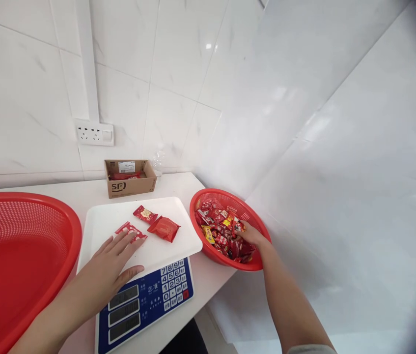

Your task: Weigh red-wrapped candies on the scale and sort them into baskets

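Note:
My left hand [117, 263] hovers over or rests on the near left part of the white scale tray [93, 221], its fingers stretched out and apart. Its fingertips overlap a red patterned snack packet [131, 231]; I cannot tell whether they press on it. Farther back on the tray lie a small red and yellow packet [145, 214] and a larger plain red packet [164, 228]. My right hand [251, 233] reaches into the red basket [257, 221] of mixed snack packets [217, 223], fingers closed around a red and white packet [237, 226]. Its fingertips are partly hidden.
The blue scale panel [152, 295] with keypad and displays faces me. Behind the tray stands a cardboard box [132, 187] with red packets inside, beside a clear plastic item [158, 160]. A large red basket [56, 211] is at left. Tiled walls border the table.

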`<control>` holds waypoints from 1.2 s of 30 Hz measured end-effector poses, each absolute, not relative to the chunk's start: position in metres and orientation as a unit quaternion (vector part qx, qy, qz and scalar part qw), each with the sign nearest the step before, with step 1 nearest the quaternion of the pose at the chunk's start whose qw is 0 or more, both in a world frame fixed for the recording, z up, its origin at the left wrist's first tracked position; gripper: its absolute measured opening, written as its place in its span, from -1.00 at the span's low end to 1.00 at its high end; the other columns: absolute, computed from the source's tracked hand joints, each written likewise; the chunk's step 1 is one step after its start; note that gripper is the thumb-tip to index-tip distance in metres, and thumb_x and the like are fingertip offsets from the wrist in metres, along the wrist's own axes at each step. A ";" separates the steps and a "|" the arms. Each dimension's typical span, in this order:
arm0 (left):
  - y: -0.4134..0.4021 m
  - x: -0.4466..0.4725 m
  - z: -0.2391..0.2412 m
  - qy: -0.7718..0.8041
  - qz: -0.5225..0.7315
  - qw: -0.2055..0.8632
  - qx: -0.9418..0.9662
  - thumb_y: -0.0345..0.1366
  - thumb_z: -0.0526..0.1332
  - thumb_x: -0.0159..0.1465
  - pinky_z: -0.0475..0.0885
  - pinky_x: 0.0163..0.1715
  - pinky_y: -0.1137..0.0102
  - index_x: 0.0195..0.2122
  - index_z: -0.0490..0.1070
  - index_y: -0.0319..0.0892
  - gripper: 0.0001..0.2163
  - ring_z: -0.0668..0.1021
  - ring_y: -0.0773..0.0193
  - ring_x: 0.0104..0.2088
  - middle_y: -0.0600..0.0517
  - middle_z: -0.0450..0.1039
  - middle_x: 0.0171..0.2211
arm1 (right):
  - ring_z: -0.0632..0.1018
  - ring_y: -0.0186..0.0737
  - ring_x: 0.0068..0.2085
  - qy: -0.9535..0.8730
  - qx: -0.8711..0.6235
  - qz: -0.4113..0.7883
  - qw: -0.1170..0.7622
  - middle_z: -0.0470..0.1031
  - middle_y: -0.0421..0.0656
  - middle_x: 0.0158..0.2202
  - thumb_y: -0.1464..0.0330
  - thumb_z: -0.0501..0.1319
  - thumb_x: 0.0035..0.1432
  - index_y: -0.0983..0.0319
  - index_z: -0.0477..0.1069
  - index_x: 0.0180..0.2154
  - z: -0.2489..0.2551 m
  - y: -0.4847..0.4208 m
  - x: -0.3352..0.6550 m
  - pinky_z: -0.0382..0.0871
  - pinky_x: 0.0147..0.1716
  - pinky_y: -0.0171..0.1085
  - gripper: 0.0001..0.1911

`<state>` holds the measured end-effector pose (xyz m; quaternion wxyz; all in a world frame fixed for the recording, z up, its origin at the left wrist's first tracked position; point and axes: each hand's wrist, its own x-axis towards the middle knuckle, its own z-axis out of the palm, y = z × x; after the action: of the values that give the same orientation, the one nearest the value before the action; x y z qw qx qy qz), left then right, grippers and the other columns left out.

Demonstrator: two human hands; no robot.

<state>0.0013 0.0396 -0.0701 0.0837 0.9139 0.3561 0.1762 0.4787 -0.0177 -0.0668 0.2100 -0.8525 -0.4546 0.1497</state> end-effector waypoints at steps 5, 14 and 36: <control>0.039 0.001 -0.070 0.354 0.196 0.090 0.910 0.05 0.03 0.30 0.24 0.18 0.05 0.22 0.24 -0.03 -0.49 0.27 0.02 0.24 -0.03 0.25 0.23 | 0.48 -0.10 -0.01 -0.411 -0.822 0.216 0.329 0.39 -0.05 0.07 0.28 0.19 0.24 0.24 0.31 0.06 -0.068 -0.019 0.482 0.39 -0.04 0.01 -0.62; 0.040 0.000 -0.071 0.362 0.190 0.090 0.908 0.06 0.02 0.31 0.21 0.20 0.04 0.23 0.23 -0.02 -0.49 0.25 0.04 0.25 -0.01 0.24 0.24 | 0.50 -0.20 0.07 -0.410 -0.732 0.324 0.437 0.40 -0.04 0.15 0.14 -0.10 0.33 0.17 0.11 0.21 -0.050 -0.022 0.469 0.48 -0.04 -0.22 -0.51; 0.039 0.000 -0.066 0.359 0.166 0.111 0.912 0.04 0.01 0.31 0.23 0.19 0.05 0.22 0.24 -0.02 -0.50 0.29 0.05 0.23 -0.01 0.29 0.21 | 0.47 -0.09 0.00 -0.547 -0.780 0.298 0.049 0.37 -0.06 0.09 0.30 0.20 0.23 0.22 0.31 0.07 -0.062 0.004 0.442 0.38 -0.03 0.02 -0.62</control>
<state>-0.0003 0.0385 -0.0660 0.1108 0.9118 0.3590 0.1657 0.4422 0.0037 -0.0616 0.0488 -0.7803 -0.5475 0.2983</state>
